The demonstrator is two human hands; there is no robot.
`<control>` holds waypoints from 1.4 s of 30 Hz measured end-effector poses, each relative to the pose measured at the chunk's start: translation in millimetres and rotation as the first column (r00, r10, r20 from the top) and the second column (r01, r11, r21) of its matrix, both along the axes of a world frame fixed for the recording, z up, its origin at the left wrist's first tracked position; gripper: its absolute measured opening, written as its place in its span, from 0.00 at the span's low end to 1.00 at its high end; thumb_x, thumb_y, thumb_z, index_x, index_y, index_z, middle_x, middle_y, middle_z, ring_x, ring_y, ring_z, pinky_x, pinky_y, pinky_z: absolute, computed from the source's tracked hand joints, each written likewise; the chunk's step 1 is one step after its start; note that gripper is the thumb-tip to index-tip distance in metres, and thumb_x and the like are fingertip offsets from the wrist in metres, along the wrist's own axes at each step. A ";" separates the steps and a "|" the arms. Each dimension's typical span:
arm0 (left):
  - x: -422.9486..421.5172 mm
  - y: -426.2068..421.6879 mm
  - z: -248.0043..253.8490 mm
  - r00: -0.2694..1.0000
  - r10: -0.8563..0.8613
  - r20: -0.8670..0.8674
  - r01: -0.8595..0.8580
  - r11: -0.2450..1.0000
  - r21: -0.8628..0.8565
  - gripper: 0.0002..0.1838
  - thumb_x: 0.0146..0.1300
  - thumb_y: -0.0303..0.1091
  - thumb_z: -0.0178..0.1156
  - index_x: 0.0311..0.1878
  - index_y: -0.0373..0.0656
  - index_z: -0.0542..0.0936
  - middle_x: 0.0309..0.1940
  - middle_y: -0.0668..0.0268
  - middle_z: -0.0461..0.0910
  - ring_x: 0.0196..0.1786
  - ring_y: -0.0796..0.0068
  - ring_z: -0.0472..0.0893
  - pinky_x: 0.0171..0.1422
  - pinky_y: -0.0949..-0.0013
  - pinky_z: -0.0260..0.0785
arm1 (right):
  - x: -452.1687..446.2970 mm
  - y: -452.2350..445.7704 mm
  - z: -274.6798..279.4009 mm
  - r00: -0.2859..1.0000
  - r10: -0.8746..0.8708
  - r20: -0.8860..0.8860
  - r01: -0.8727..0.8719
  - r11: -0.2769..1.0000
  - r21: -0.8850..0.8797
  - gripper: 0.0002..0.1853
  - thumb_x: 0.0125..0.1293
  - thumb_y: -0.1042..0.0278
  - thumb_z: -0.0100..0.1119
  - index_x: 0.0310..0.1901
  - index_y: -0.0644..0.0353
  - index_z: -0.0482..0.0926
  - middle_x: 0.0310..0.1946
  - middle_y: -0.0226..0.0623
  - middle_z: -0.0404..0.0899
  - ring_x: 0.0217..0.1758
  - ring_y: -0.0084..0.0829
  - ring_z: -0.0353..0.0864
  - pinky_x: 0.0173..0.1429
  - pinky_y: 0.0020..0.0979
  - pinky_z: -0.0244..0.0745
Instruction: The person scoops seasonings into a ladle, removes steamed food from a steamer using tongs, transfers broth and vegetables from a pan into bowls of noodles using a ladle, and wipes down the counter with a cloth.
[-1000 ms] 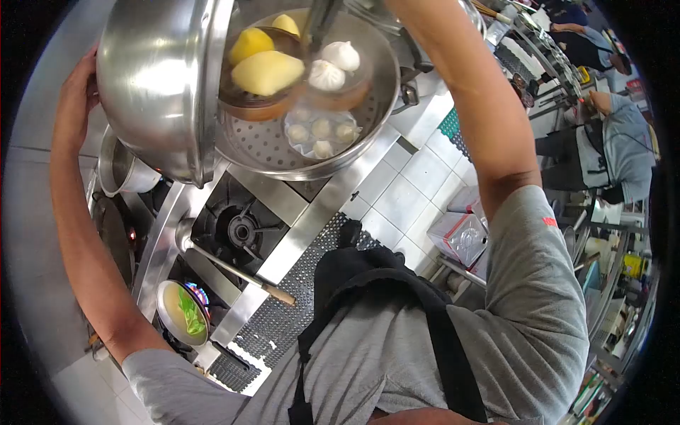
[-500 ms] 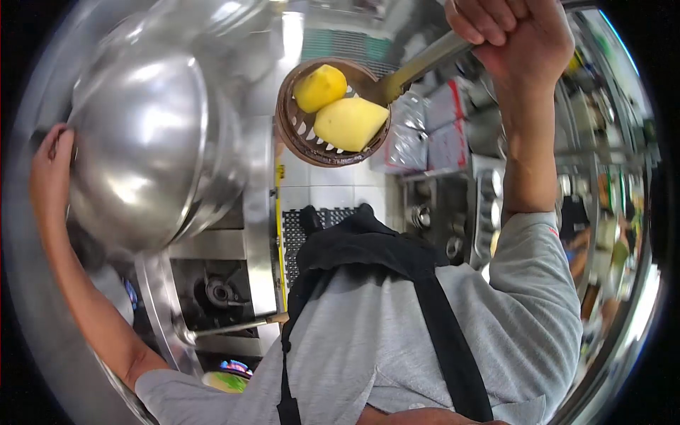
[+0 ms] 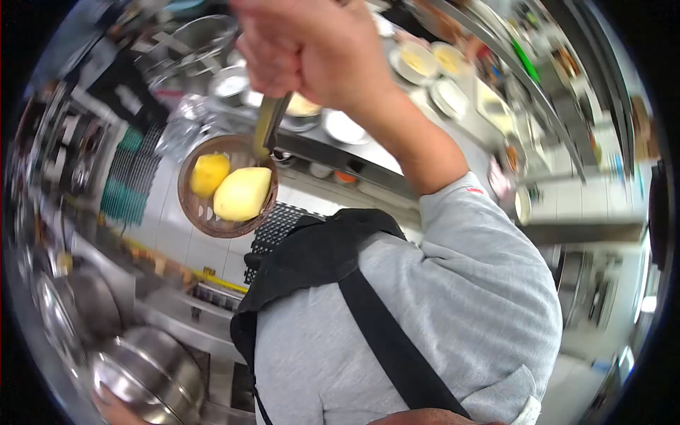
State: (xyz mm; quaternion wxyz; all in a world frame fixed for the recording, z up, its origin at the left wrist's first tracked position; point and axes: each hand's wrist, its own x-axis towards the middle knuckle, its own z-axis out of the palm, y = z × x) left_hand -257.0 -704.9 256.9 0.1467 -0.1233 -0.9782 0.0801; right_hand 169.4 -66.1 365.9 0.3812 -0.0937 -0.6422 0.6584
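Observation:
My right hand (image 3: 304, 60), blurred at the top of the head view, is closed around the handle (image 3: 269, 124) of a slotted ladle. Its round brown bowl (image 3: 193, 218) hangs over the floor, holding two pale yellow pieces that look like peeled potatoes. The smaller, deeper yellow potato (image 3: 210, 175) lies left of the larger potato (image 3: 242, 195). At the lower left my left hand (image 3: 113, 407) is partly in view, its fingers at the edge of a domed steel pot lid (image 3: 131, 375). The fingertips there are small and blurred, but seem curled on the lid.
A steel counter (image 3: 382, 152) with several white plates and bowls runs across the top. Other people's hands are near the bowls (image 3: 418, 62) there. A person in dark clothing (image 3: 120, 85) stands at the upper left. More steel pots (image 3: 88, 301) stand at the lower left.
The view has turned to the right, toward the plated counter. The ladle with both potatoes has come along in my right hand. The pot lid and my left hand now sit lower left.

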 end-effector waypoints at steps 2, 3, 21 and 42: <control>54.5 97.7 -32.5 0.988 -0.146 -0.051 0.152 0.975 0.163 0.37 0.72 0.65 0.60 0.68 0.41 0.81 0.59 0.50 0.86 0.62 0.48 0.83 0.70 0.53 0.72 | 76.0 24.2 -16.2 0.988 -0.151 0.033 0.150 0.988 0.030 0.23 0.78 0.51 0.63 0.25 0.54 0.78 0.11 0.25 0.71 0.11 0.21 0.71 0.18 0.27 0.67; 59.0 135.5 -45.6 0.962 -0.247 0.119 0.231 0.964 0.129 0.38 0.72 0.62 0.61 0.67 0.34 0.81 0.63 0.46 0.83 0.67 0.47 0.80 0.74 0.55 0.67 | 115.3 31.4 -24.2 0.981 -0.189 0.047 0.186 0.981 0.058 0.16 0.77 0.57 0.61 0.35 0.60 0.81 0.18 0.29 0.74 0.19 0.23 0.74 0.26 0.29 0.72; 311.8 535.4 -150.7 0.033 -0.597 0.801 0.537 0.687 0.490 0.29 0.78 0.52 0.60 0.70 0.40 0.79 0.71 0.52 0.76 0.76 0.55 0.71 0.81 0.58 0.57 | 599.1 24.2 -239.3 -0.073 -0.988 0.138 0.993 -0.085 -0.084 0.22 0.73 0.65 0.67 0.20 0.60 0.74 0.15 0.26 0.71 0.16 0.19 0.68 0.22 0.27 0.63; 729.2 640.8 -74.1 -0.720 -0.599 0.349 0.518 -0.130 0.845 0.33 0.48 0.29 0.80 0.61 0.39 0.83 0.61 0.50 0.84 0.64 0.55 0.84 0.70 0.57 0.72 | 475.4 -79.1 -185.5 0.414 -0.874 -0.256 0.828 0.478 -0.292 0.11 0.79 0.61 0.62 0.43 0.60 0.77 0.46 0.41 0.82 0.47 0.31 0.84 0.55 0.34 0.79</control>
